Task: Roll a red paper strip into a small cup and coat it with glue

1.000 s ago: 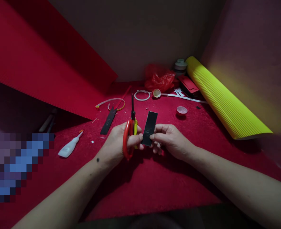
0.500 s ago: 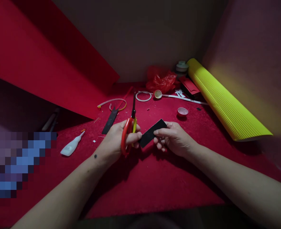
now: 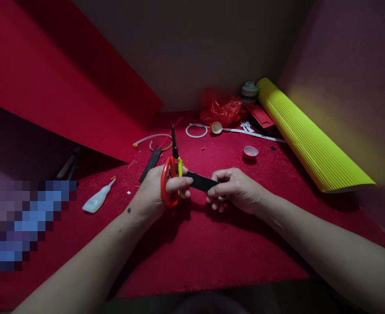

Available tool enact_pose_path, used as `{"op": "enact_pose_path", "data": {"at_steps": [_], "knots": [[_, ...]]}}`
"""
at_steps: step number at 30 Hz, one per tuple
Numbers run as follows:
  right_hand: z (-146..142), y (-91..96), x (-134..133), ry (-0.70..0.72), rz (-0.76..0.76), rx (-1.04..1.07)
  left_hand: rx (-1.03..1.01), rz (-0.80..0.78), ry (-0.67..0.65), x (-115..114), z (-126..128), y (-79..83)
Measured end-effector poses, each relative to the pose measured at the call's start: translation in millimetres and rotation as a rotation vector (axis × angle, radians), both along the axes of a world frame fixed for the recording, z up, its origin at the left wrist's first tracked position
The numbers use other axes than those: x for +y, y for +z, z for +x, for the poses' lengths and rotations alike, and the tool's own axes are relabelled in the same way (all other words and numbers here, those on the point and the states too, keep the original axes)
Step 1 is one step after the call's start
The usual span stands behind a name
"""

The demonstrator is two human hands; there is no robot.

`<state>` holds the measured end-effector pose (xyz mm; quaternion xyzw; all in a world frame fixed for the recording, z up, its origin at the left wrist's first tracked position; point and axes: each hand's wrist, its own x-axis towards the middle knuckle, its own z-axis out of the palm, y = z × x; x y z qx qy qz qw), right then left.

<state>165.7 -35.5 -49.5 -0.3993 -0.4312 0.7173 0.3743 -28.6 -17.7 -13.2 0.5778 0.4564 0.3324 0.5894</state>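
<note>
My left hand (image 3: 153,194) is closed through the red and yellow handles of a pair of scissors (image 3: 170,174), whose dark blades point up and away from me. My right hand (image 3: 235,189) pinches one end of a small black paper strip (image 3: 201,182). The strip lies nearly level between the two hands, and its left end reaches the fingers of my left hand. Both hands hover just above the red felt surface (image 3: 212,253).
A second black strip (image 3: 150,162) lies behind my left hand, a white glue tube (image 3: 97,200) to the left. Beyond are a white ring (image 3: 195,130), a bottle cap (image 3: 250,151), a red plastic bag (image 3: 220,111), a yellow corrugated roll (image 3: 307,135) and a leaning red board (image 3: 64,87).
My right hand has turned the black strip from upright to nearly level. My left hand with the scissors has shifted slightly left and up.
</note>
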Motion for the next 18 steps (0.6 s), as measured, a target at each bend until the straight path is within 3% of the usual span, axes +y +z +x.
{"op": "enact_pose_path", "data": {"at_steps": [2, 5, 14, 18], "knots": [[1.1, 0.9, -0.9, 0.086, 0.036, -0.024, -0.034, -0.024, 0.014, 0.5, -1.5, -1.4], [0.4, 3.5, -3.0, 0.092, 0.041, 0.024, -0.021, -0.033, -0.003, 0.2, -1.4, -3.1], [-8.2, 2.6, -5.9, -0.070, 0.080, -0.091, 0.043, 0.000, -0.012, -0.1, 2.3, -5.3], [-8.5, 3.7, -4.1, -0.247, 0.110, -0.019, 0.203, 0.016, -0.007, -4.7, 5.6, 2.5]]}}
